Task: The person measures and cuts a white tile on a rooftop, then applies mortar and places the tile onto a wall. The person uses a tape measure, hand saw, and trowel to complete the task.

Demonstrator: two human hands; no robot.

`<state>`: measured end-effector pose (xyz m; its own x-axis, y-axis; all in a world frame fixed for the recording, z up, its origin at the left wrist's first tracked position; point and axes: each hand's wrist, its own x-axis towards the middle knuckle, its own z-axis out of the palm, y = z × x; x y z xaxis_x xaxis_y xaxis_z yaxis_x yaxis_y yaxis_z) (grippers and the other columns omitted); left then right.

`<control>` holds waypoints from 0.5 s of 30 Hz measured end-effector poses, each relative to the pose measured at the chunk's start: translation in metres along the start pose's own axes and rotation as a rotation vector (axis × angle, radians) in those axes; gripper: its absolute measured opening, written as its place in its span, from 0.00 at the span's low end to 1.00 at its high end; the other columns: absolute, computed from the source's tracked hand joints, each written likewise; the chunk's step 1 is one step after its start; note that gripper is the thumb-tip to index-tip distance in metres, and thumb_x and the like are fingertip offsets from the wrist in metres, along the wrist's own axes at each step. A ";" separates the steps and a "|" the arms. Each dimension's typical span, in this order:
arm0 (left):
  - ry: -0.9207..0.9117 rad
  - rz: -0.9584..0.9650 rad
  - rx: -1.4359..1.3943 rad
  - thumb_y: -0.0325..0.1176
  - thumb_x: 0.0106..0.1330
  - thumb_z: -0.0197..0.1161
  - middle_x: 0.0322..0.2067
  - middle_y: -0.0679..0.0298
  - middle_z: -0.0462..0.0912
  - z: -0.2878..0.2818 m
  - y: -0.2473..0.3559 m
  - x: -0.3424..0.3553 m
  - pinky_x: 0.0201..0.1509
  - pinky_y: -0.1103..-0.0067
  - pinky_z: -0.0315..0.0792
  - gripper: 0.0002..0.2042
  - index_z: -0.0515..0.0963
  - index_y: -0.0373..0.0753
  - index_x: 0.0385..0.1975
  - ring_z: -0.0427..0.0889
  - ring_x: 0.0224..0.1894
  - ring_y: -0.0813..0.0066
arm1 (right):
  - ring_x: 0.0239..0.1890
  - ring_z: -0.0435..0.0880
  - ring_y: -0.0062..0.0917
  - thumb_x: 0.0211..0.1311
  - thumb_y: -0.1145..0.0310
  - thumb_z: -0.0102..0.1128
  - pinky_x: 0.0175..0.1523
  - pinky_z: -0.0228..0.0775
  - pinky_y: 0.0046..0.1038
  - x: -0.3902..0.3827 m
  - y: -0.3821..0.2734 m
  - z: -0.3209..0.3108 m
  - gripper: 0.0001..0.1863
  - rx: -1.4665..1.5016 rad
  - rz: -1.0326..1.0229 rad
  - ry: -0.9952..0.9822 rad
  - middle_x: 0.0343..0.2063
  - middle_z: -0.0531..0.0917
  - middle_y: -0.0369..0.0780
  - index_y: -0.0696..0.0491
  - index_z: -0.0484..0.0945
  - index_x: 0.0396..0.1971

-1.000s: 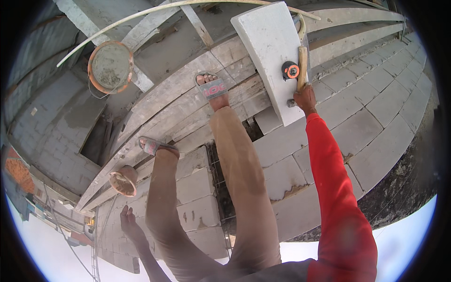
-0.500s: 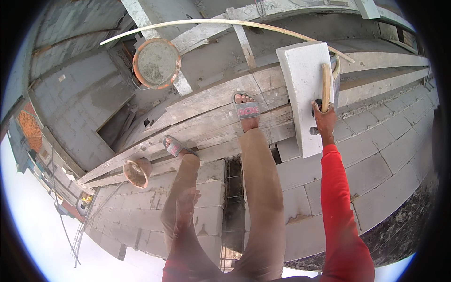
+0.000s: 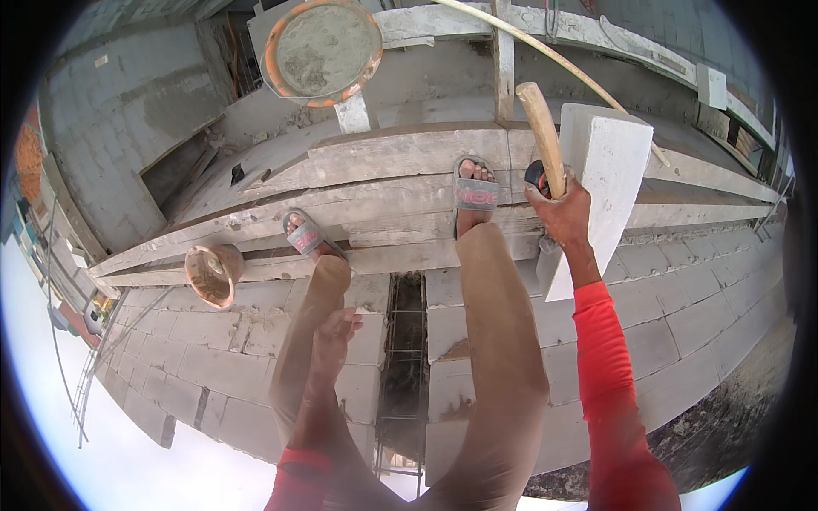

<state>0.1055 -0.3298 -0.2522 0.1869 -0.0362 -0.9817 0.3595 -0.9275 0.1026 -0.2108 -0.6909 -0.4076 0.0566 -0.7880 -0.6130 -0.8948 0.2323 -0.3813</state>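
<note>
In my right hand [image 3: 561, 213] is a mallet, its pale wooden handle [image 3: 542, 132] pointing up and away. The fingers are closed around it near the dark head [image 3: 535, 175], which they partly cover. Just right of that hand, a long white building block [image 3: 609, 162] lies across the planks. I cannot tell whether the mallet touches it. My left hand [image 3: 337, 334] is above my left knee with nothing in it, its fingers loosely apart.
My sandalled feet rest on rough wooden planks [image 3: 383, 204]. An orange-rimmed bucket of grey mortar [image 3: 324, 47] is at the far left; a smaller bucket [image 3: 213, 274] stands nearer. Between block wall sections [image 3: 341, 392] runs a dark gap with rebar [image 3: 405, 341]. A pale pole [image 3: 562, 64] lies beyond.
The view has shifted. My right hand with the mallet has come off the block's face to its left side, and the handle now tilts left. My left hand stays near the knee.
</note>
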 end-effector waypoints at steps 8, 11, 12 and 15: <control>0.065 0.104 -0.105 0.39 0.83 0.61 0.53 0.52 0.88 -0.047 0.029 0.027 0.66 0.69 0.78 0.18 0.82 0.31 0.61 0.87 0.57 0.64 | 0.45 0.93 0.47 0.55 0.45 0.78 0.54 0.84 0.45 0.191 -0.169 0.147 0.34 -0.273 -0.337 -0.043 0.40 0.92 0.51 0.56 0.85 0.53; 0.082 0.080 -0.194 0.42 0.84 0.62 0.53 0.53 0.88 -0.056 0.042 0.029 0.69 0.67 0.77 0.19 0.82 0.33 0.62 0.87 0.57 0.62 | 0.47 0.93 0.49 0.54 0.44 0.78 0.55 0.84 0.44 0.252 -0.209 0.192 0.36 -0.304 -0.336 -0.095 0.42 0.92 0.54 0.59 0.85 0.52; 0.089 0.066 -0.185 0.42 0.84 0.61 0.52 0.53 0.88 -0.058 0.046 0.028 0.69 0.67 0.78 0.19 0.82 0.33 0.62 0.87 0.57 0.62 | 0.47 0.93 0.49 0.54 0.43 0.78 0.55 0.83 0.44 0.268 -0.218 0.203 0.36 -0.341 -0.254 -0.133 0.42 0.91 0.55 0.61 0.86 0.51; 0.062 0.095 -0.188 0.43 0.84 0.62 0.51 0.53 0.88 -0.060 0.056 0.022 0.67 0.67 0.78 0.19 0.82 0.33 0.61 0.88 0.56 0.63 | 0.67 0.83 0.51 0.66 0.61 0.73 0.67 0.79 0.37 0.295 -0.233 0.224 0.22 -0.221 -0.102 -0.295 0.61 0.82 0.63 0.57 0.83 0.55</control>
<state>0.1847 -0.3604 -0.2585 0.2817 -0.0915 -0.9551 0.5008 -0.8351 0.2277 0.1132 -0.8499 -0.6543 0.2462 -0.5955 -0.7647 -0.9501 0.0076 -0.3118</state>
